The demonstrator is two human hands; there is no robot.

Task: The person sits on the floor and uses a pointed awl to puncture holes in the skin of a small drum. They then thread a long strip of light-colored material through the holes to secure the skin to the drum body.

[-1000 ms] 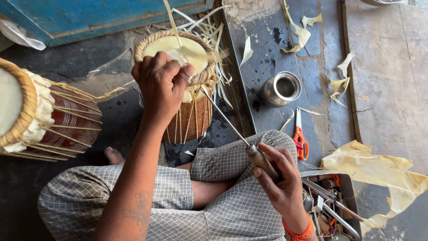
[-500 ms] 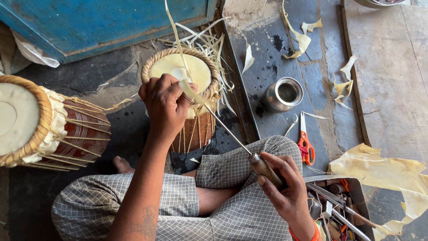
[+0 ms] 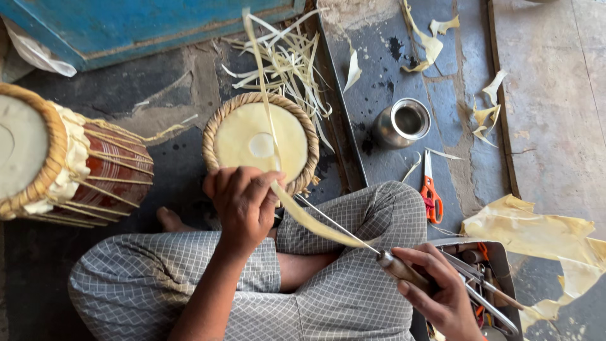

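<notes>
Gripping strip (image 3: pixel 297 211): left hand (image 3: pixel 243 205) | right hand (image 3: pixel 442 293) clamps awl (image 3: pixel 353 237), handle hidden | drum (image 3: pixel 260 140) half-covered

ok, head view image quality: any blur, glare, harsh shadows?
Head view: sharp overall, with soft, even daylight and no hard shadows. The left hand and right hand are crisp, as is the thin awl. There is a mild highlight on the steel cup and the pale drumhead is bright but not blown out. Slight wide-angle stretch at the edges.
</notes>
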